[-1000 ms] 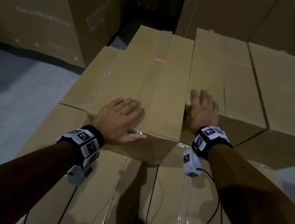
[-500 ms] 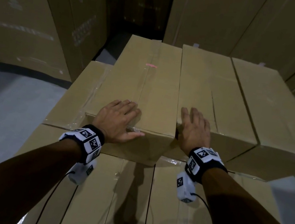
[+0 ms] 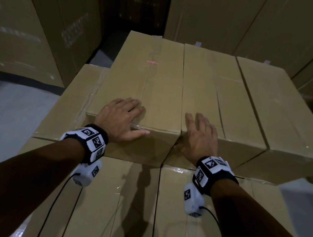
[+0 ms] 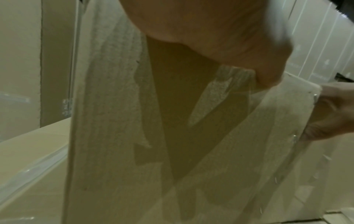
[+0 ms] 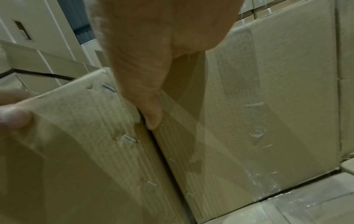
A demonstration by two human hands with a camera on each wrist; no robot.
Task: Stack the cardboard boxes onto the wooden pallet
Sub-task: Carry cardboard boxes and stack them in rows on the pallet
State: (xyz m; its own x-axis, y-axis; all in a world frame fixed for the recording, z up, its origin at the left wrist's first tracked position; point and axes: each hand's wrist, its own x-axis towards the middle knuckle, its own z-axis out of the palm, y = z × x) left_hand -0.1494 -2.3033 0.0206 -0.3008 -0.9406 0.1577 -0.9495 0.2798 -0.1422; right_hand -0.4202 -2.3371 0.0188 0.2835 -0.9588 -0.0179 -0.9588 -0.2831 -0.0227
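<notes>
Left hand (image 3: 121, 117) lay flat, fingers straight, over near edge of left top box (image 3: 146, 87). Right hand (image 3: 200, 138) flat on middle box (image 3: 214, 90), thumb in seam. Lower layer (image 3: 132, 207) bare near edge.

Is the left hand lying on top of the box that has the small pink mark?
Yes: in the head view the left hand rests flat on the near end of the box with the pink mark.

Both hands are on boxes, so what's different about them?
The left hand lies flat on top of the box with the pink mark, thumb along its front edge. The right hand rests on the middle box, its thumb dipping into the gap between them. Both hands lie open with straight fingers.
</notes>
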